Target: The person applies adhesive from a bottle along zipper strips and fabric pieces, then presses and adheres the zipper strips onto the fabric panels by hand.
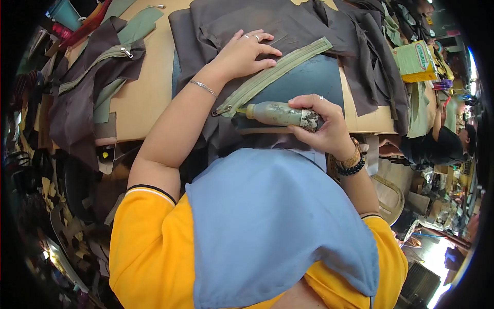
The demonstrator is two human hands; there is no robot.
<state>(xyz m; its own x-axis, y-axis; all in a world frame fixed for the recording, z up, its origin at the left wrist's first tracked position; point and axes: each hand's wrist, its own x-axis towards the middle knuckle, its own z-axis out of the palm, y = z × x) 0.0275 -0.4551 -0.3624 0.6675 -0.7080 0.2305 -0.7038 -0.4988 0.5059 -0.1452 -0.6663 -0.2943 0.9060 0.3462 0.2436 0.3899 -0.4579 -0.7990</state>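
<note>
My right hand (pixel 327 121) grips a used squeeze bottle of glue (pixel 278 114), laid nearly level with its nozzle pointing left. The nozzle tip is close to the lower end of an olive-green zipper strip (pixel 278 72), near its metal slider; whether they touch I cannot tell. That strip runs diagonally up to the right, over a dark board (pixel 309 82) and brown fabric (pixel 226 26). My left hand (pixel 248 54) rests with fingers spread on the brown fabric, fingertips beside the strip's upper edge.
To the left, another brown piece with a zipper (pixel 98 64) lies on the tan tabletop (pixel 154 98). A green and yellow box (pixel 414 62) stands at right, near a person in a dark shirt (pixel 437 147). A teal container (pixel 66 14) is at the upper left.
</note>
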